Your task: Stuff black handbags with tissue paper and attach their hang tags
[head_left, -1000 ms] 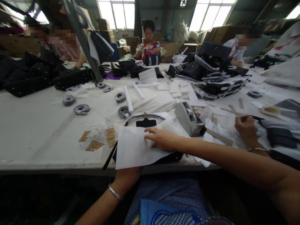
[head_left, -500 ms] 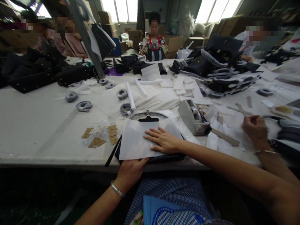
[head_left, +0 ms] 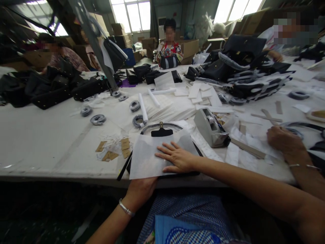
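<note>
Right hand (head_left: pixel 177 159) has spread flatter on the sheet (head_left: pixel 145 154) since the first frame.
Long side running left to right, the sheet lies over the black bag (head_left: pixel 182 174) at the near edge of the bench (head_left: pixel 68 139); the right hand, fingers wide, rests palm-down on its right half, while the left hand (head_left: pixel 142 189) reaches under its near edge, that grip hidden, so its hold cannot be told.
</note>
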Motion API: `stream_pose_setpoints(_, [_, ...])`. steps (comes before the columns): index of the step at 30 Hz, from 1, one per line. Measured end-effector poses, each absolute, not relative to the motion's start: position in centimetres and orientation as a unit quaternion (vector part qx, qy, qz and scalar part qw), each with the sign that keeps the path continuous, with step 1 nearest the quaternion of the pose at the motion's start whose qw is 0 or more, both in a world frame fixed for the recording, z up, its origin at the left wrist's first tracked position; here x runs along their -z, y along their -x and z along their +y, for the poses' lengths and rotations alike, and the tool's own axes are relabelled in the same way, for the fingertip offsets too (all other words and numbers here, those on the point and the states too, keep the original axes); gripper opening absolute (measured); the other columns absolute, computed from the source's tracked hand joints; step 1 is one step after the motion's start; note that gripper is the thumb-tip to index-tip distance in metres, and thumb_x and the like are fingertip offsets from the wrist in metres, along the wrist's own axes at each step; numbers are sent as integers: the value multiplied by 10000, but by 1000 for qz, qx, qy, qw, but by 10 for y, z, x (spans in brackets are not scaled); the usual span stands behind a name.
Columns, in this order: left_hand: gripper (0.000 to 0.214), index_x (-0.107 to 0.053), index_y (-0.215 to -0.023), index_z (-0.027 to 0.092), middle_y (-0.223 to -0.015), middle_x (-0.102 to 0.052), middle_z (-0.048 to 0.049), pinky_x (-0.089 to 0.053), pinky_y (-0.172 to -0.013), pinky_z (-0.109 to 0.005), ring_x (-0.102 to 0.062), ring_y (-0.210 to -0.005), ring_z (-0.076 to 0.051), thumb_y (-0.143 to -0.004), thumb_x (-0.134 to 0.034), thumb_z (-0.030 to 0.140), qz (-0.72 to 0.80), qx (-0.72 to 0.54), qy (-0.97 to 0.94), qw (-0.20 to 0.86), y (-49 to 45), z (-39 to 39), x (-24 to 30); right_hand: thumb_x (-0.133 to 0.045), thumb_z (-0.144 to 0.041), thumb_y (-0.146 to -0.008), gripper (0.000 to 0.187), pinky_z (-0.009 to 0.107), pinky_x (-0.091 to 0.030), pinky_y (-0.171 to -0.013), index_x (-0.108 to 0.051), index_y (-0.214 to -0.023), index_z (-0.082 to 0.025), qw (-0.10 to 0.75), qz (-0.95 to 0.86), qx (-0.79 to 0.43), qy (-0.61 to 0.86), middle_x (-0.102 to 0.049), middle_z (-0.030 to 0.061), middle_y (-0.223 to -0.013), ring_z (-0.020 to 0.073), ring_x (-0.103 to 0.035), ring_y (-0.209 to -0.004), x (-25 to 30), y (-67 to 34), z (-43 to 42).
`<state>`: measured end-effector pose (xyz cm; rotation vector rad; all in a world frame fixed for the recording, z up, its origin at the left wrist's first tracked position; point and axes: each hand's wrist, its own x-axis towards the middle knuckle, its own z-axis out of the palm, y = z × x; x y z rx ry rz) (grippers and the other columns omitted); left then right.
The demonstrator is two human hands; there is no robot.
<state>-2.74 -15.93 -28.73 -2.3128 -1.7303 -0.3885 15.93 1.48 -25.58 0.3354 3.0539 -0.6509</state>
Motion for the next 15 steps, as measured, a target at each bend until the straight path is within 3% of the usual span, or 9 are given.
stream_pose_setpoints(4, [237,-667,-1129,219,-1006,-728,-57,-569,-813,-315,-695,-876,-194,-952,-512,253,-617,160,770,12,13,-177,244,-383,-678,-927,735,558,-24,-1183,-282,-1532,-273,-11,972,209,-108,-211,90,-1611,327,-117,-1489,258,-162,14])
stream_pose_setpoints(8, [215,-655,-1117,199,-1102,-711,-38,-527,-930,-232,-676,-997,-137,-963,-505,204,-605,285,743,-23,-7,-163,202,-388,-667,-931,725,556,-15,-1184,-294,-1529,-266,-26,971,210,-107,-215,88,-1610,329,-126,-1488,263,-164,15])
stream_pose_setpoints(11, [280,-603,-1227,210,-1231,-666,-54,-500,-1010,-273,-619,-1146,-155,-968,-495,208,-569,276,772,-53,-5,-130,206,-385,-628,-949,699,551,-26,-1189,-320,-1521,-232,-30,972,208,-109,-234,98,-1603,328,-131,-1487,268,-164,15])
stream_pose_setpoints(15, [479,-433,-1421,215,-1404,-549,-101,-472,-1068,-416,-526,-1285,-228,-959,-521,308,-570,186,800,-26,18,-104,249,-391,-643,-941,730,556,-65,-1190,-278,-1535,-234,-29,970,217,-109,-236,106,-1602,319,-141,-1486,269,-163,17])
